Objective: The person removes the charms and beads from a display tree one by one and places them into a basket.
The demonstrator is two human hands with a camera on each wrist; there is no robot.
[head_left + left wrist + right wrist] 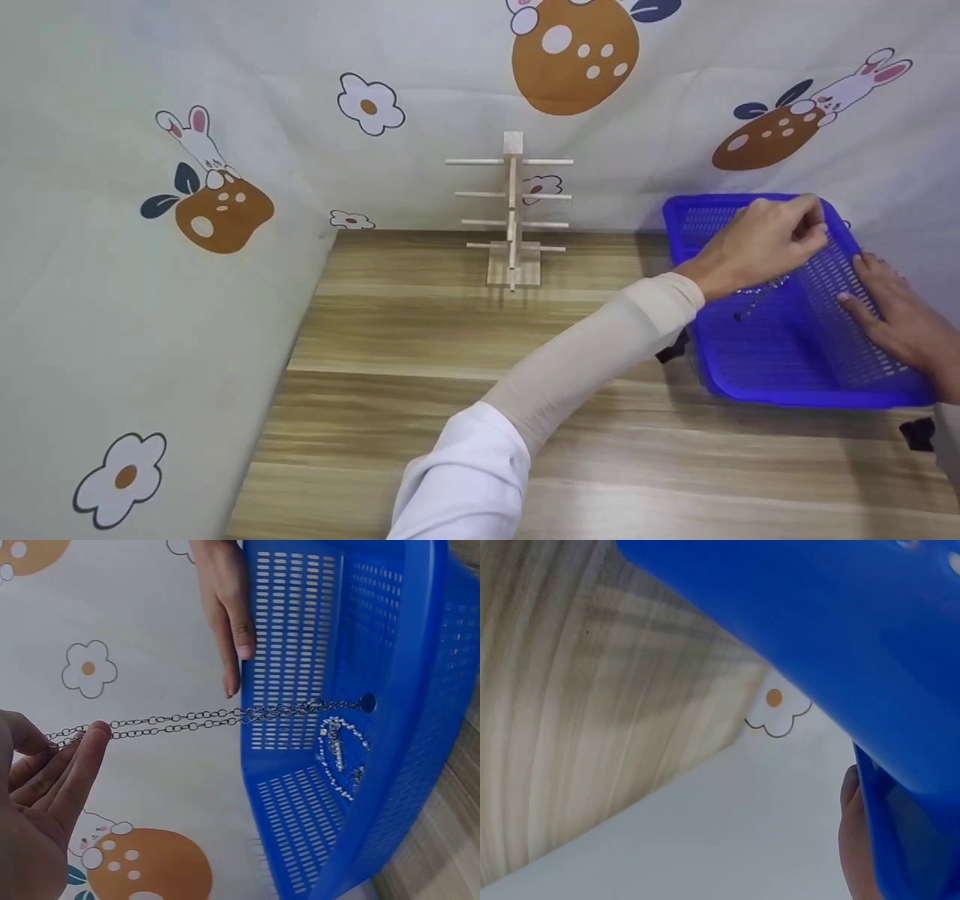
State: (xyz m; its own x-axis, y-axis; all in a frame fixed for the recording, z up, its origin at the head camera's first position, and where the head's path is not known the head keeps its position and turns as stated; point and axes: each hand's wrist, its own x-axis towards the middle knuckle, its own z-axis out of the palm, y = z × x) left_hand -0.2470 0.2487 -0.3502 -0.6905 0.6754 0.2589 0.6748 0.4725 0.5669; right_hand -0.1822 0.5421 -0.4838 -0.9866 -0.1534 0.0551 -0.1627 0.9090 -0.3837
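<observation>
My left hand point(772, 232) is raised over the blue basket point(817, 397). In the left wrist view, its thumb and fingers pinch one end of a long metal chain necklace point(193, 726). Two strands stretch from the fingers toward the basket, ending in a dark round pendant point(367, 702). A string of white beads point(325, 759) lies inside the basket, close to the pendant. My right hand point(900, 322) rests along the basket's right rim, fingers extended. The right wrist view shows only part of that hand, behind the basket's edge.
A wooden rack point(513, 195) with several thin horizontal pegs stands at the back of the wood-grain table point(390, 337). Behind it hangs a pale cloth point(442, 45) printed with rabbits and flowers. The basket stands at the table's right side.
</observation>
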